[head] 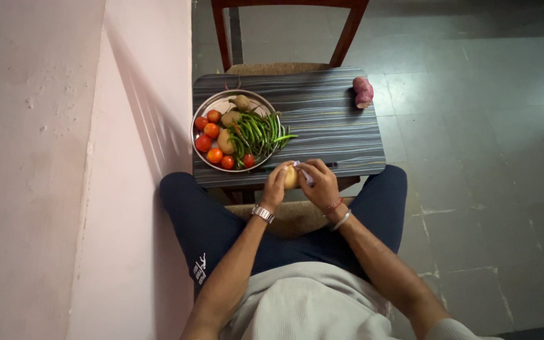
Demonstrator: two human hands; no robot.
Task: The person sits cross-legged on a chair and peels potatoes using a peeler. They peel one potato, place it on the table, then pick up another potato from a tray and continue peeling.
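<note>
While the head camera looks straight down, both hands meet at the near edge of a small worktop point(322, 119) with a dark, streaked laminate surface. The left hand point(276, 184) curls around a smooth, pale yellow potato point(291, 178), and the right hand point(320, 184) closes against the potato's other side, its fingers wrapped on a small light-coloured tool point(302, 171) that lies across the skin; what kind of tool it is cannot be told. A metal watch point(262, 213) sits on the left wrist, and thin bangles point(338, 213) ring the right.

To the left on the worktop stands a round, shiny steel plate point(221, 102) with a raised rim. It carries glossy red tomatoes point(208, 135) along its left side, a loose heap of long, slim green chillies point(258, 133) to the right, and a few knobbly brownish potatoes point(234, 110) at the back. Well apart, at the far right corner, lies a lumpy pinkish-purple sweet potato point(362, 91).

Beyond the worktop stands a wooden chair point(284, 38) with a woven seat. A matt pink wall point(64, 157) runs close along the left, and grey floor tiles point(486, 126) spread to the right.
</note>
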